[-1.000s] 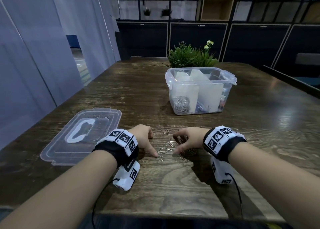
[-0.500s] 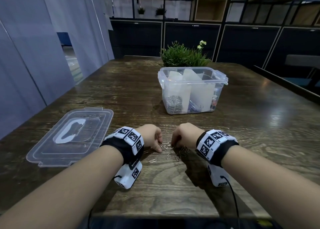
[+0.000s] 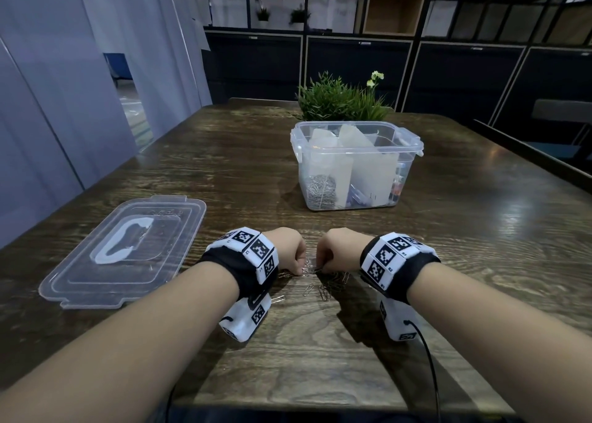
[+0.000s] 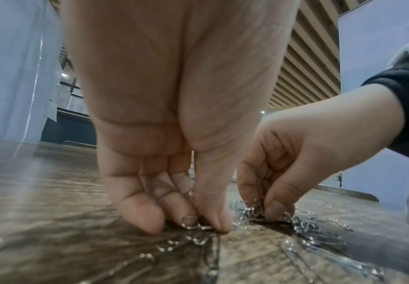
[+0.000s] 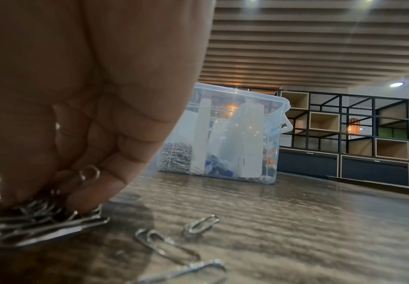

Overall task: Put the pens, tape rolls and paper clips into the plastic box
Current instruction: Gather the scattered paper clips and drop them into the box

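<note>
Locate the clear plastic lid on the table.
Head view: the clear plastic lid lies flat on the dark wooden table, beside the left hand.

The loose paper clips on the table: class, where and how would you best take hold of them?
The paper clips lie flat and scattered on the table, too thin to grip singly. Come from above, rake them into a heap, then pinch the bunch between fingertips and thumb, as the left hand and right hand do.
</note>
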A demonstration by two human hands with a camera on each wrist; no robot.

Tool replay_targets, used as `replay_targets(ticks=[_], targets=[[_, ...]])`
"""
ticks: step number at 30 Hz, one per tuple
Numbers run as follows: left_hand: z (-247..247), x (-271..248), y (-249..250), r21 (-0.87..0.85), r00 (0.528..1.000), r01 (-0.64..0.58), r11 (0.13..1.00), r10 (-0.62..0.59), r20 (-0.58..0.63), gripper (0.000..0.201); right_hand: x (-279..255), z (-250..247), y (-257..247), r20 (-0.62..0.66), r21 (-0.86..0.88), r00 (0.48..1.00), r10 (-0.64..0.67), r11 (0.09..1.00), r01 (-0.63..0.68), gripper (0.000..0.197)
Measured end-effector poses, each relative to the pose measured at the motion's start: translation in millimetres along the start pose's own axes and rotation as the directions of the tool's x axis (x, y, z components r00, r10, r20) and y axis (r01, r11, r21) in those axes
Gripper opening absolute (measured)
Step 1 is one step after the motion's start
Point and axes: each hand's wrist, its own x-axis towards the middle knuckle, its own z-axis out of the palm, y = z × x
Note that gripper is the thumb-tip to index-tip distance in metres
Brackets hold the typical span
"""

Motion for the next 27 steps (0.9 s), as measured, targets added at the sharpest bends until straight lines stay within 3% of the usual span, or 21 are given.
replay_targets(ticks=[7, 12, 17, 22, 24, 27], targets=[[-3.5, -2.7, -6.7, -0.058, 0.998, -0.018, 0.998, 0.015, -0.054, 0.004, -5.7, 3.6, 4.8, -0.004, -0.049, 1.0, -0.018, 0.999, 0.018, 0.022], [-32.2, -8.9, -24.7, -0.163, 0.963, -0.027, 0.986, -0.019, -0.27, 0.003, -14.1, -18.5, 22.3, -0.135, 0.035, 0.991, -0.026, 0.999, 0.031, 0.015], [-80.5, -11.6, -35.4, -0.263, 0.846, -0.028, 0.964, -0.117, -0.52, 0.005, -13.2, -83.3, 30.4, -0.313, 0.296, 0.949, 0.039, 0.953, 0.058, 0.006], [-112.0, -6.2, -31.8, -0.314, 0.684, -0.113, 0.943, -0.156, -0.713, 0.008, 15.2, -159.2, 38.4, -0.541, 0.429, 0.835, 0.098, 0.886, 0.174, 0.005], [-117.5, -0.3, -30.3, -0.328, 0.653, -0.155, 0.932, -0.152, -0.742, 0.008, 39.6, -174.7, 43.2, -0.569, 0.432, 0.811, 0.133, 0.888, 0.158, 0.004], [-121.5, 11.4, -30.1, -0.34, 0.648, -0.185, 0.922, -0.146, -0.748, 0.005, 79.3, -173.3, 49.1, -0.539, 0.422, 0.816, 0.211, 0.906, 0.044, 0.008]])
